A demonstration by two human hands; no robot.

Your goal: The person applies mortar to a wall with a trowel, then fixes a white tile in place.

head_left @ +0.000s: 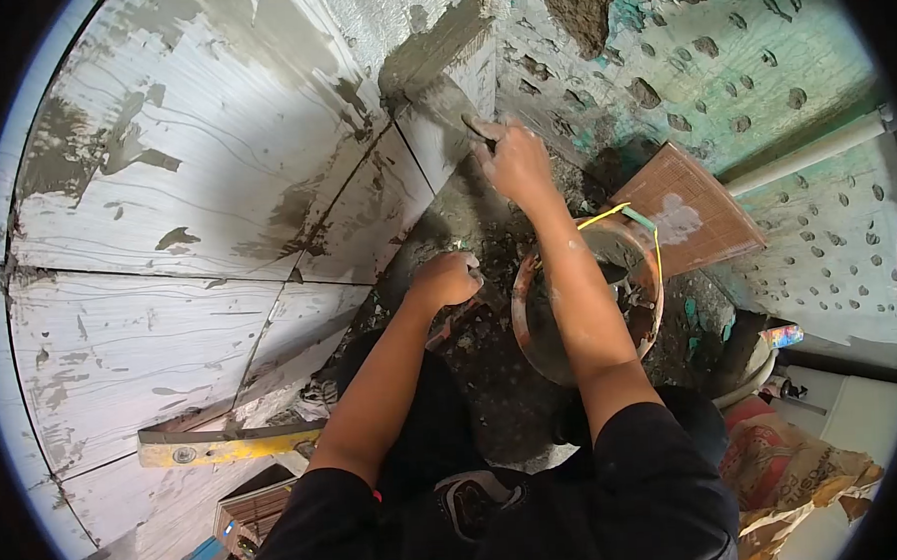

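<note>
The right hand (515,162) is closed round the handle of a trowel (444,104), whose blade lies on the edge of the tiles (184,181), by the wall. The left hand (446,278) is curled into a fist on the mortar (461,214); I cannot tell if it holds anything. A bucket (523,312) sits under the right forearm, and a level (216,447) lies on the tiles nearby.

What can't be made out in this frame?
All head view.
- Left hand: fisted; its own fingers hide whatever it may grip.
- Trowel: handle buried in the right hand; only the blade shows.
- Bucket: the right forearm crosses it, so its contents are partly covered.
- Bag: print too small to read, cut off by the lens edge.
</note>
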